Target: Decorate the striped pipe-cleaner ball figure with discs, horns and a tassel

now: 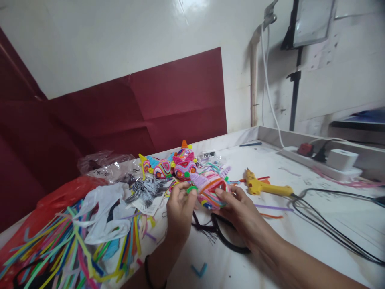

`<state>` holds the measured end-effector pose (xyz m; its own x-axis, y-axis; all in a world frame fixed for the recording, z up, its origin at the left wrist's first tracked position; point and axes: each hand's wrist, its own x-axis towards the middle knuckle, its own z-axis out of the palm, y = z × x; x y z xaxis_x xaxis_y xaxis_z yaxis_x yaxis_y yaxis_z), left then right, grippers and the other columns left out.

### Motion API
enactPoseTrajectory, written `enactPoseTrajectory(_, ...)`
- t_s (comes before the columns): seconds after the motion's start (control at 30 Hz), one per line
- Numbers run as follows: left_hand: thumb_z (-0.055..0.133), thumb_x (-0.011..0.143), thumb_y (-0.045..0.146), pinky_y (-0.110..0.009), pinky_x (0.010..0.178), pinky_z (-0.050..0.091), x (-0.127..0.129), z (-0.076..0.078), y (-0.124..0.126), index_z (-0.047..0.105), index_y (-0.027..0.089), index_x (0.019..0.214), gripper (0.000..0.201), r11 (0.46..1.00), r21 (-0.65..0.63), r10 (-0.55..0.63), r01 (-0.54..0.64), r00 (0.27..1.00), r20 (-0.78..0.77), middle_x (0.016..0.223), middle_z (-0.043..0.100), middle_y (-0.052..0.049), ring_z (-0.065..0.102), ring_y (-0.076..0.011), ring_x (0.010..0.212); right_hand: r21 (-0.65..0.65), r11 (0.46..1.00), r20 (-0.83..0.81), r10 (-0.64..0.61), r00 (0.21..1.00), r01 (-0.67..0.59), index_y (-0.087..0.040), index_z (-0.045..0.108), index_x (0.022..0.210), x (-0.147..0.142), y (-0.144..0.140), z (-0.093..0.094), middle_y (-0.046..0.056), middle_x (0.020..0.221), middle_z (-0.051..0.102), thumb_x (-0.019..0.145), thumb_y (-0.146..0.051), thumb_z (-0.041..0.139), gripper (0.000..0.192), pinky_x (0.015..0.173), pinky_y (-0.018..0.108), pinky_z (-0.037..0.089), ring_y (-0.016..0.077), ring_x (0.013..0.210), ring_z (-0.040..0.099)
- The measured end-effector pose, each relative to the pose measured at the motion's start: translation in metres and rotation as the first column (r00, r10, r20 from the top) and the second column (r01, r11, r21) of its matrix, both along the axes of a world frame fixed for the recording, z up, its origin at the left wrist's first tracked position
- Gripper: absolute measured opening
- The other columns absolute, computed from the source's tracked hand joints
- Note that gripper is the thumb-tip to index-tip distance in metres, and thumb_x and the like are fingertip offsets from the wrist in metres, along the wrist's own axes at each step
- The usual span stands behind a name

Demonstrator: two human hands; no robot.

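Workpiece: striped ornament (pixel 210 188), wound from coloured fuzzy stems, held just above the white table (pixel 300 200), directly in front of the finished ornaments (pixel 173 165).
Left hand (pixel 179 208): fingers closed in a pinch on a small green disc (pixel 191 189), pressed against the ornament's left face.
Right hand (pixel 240 212): fingers curled around the ornament's right and lower side, thumb on top, gripping it.
Handling: judged light and soft-surfaced; the wound shell likely dents or unwinds under a hard squeeze. Hold by the broad body, not by the projecting tips.
Glue gun (pixel 264 186): yellow, lying to the right of the ornament, cable trailing away right.
Loose stems (pixel 60 249): multicoloured heap, left of the ornament, with plastic bags (pixel 105 208) beside it.
Surface: white, glossy, marked; rimmed at the far edge.
Room: white wall, dark red sheet (pixel 150 108) behind the ornament; power strip (pixel 321 162) far right.
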<state>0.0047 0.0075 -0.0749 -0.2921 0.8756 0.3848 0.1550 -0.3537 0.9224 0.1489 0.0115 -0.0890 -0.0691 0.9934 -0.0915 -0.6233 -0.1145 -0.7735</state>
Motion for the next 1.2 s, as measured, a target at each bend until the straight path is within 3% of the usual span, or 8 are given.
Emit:
enactPoseTrajectory(0.47,0.070,0.075,0.035,-0.025,0.052,0.047,-0.0015,-0.0020,0.0051,0.062,0.019,0.077,0.018,0.997,0.072,0.037,-0.033,0.998,-0.055,0.069,0.057,0.001,0.058,-0.0143,0.056,-0.009,0.999,0.018,-0.039,0.999,0.039,-0.020,0.057,0.097,-0.0012,-0.0016,0.0037,0.002,0.088,0.075,0.061,-0.040,0.091,0.053,0.063,0.027,0.059,0.0196,0.078,0.073)
enactPoseTrajectory(0.67,0.072,0.075,0.031,-0.026,0.059,0.049,-0.0031,-0.0040,0.0056,0.067,0.019,0.076,0.013,0.987,0.131,0.102,-0.088,0.989,-0.103,0.083,0.061,-0.004,0.061,-0.0175,0.069,0.007,1.000,0.041,-0.020,0.999,0.019,-0.020,0.055,0.100,0.0003,-0.0017,0.0027,0.003,0.090,0.074,0.067,-0.041,0.088,0.050,0.068,0.029,0.060,0.0193,0.082,0.072)
enactPoseTrajectory(1.2,0.071,0.076,0.026,-0.029,0.066,0.052,-0.0075,-0.0061,0.0077,0.069,0.020,0.072,0.008,0.973,0.212,0.132,-0.089,0.972,-0.196,0.085,0.063,-0.006,0.063,-0.0218,0.083,-0.006,0.999,0.056,-0.035,0.998,0.036,-0.019,0.056,0.099,-0.0017,-0.0019,0.0005,0.003,0.088,0.073,0.063,-0.042,0.090,0.055,0.064,0.028,0.059,0.0204,0.080,0.072)
